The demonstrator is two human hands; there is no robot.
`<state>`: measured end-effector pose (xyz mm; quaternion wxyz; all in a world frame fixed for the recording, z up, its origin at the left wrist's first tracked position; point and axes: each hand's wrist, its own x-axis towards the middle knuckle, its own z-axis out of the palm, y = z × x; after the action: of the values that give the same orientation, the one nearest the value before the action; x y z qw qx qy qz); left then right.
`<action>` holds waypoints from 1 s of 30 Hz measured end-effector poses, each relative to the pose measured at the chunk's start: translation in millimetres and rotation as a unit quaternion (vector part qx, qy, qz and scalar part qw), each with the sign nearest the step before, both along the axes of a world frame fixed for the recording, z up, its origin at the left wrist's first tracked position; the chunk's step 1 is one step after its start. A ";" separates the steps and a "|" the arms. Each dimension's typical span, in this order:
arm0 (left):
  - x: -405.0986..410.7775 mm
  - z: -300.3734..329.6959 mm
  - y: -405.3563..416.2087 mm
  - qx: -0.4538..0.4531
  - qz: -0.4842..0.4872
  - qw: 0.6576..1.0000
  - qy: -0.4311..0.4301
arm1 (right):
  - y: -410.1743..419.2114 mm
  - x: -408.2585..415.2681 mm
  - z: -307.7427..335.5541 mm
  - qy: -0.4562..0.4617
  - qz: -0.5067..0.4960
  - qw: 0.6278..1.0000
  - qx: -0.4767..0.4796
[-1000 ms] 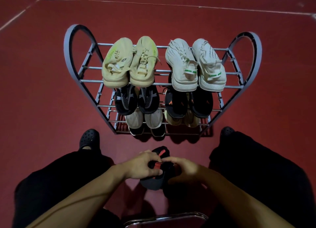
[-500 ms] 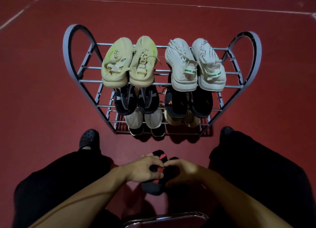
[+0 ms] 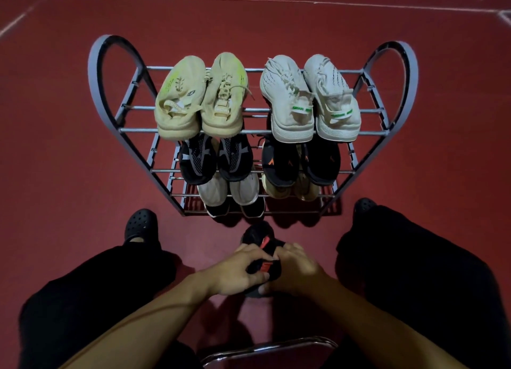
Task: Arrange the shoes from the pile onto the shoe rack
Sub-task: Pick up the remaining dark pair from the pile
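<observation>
no word, brand or number can be read anywhere. the white sneakers (image 3: pixel 309 97) on the top shelf of the shoe rack (image 3: pixel 398 92) carry green lettering on their heel tabs, too small and blurred to make out. the yellow sneakers (image 3: pixel 201 95) show a small dark badge, also unreadable.

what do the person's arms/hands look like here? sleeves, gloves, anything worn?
Both forearms are bare: no sleeves, gloves or watch visible on the left hand or right hand. No rings that I can make out in the dim light.
</observation>
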<state>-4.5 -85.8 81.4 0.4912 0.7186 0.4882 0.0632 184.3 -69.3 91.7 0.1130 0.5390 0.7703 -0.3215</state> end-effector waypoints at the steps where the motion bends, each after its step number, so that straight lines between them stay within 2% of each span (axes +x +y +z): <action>1: 0.2 -0.4 0.1 -0.002 0.011 1.000 -0.005 | -1.6 4.0 -7.0 -0.014 -0.021 1.000 0.015; 8: -10.8 -0.1 12.4 -0.076 0.120 0.989 -0.040 | 4.4 24.8 -17.8 -0.044 -0.062 0.992 0.100; 16: -10.3 -23.8 15.7 -0.097 0.106 0.990 0.006 | 22.2 40.8 -36.7 -0.134 -0.028 0.977 0.165; 18: -8.8 -31.6 21.1 -0.103 0.124 0.987 0.009 | 24.7 49.3 -47.4 -0.115 -0.046 0.975 0.183; 21: 1.4 -43.8 30.0 -0.149 0.225 0.962 -0.042 | 22.9 57.7 -60.1 -0.049 -0.082 0.970 0.222; 25: 33.6 -66.4 39.8 -0.230 0.352 0.901 -0.108 | 25.1 70.1 -89.8 -0.018 -0.114 0.977 0.181; 27: 47.7 -69.6 42.0 -0.252 0.369 0.884 -0.140 | 25.8 71.0 -107.8 -0.062 -0.056 0.981 0.175; 30: 61.0 -91.8 50.6 -0.236 0.313 0.910 -0.134 | 39.5 70.9 -120.4 -0.058 0.003 0.976 0.208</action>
<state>56.5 -35.2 -10.5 0.6619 0.3769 0.6187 0.1925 255.2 -29.8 -28.8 0.0436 0.5664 0.8139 -0.1218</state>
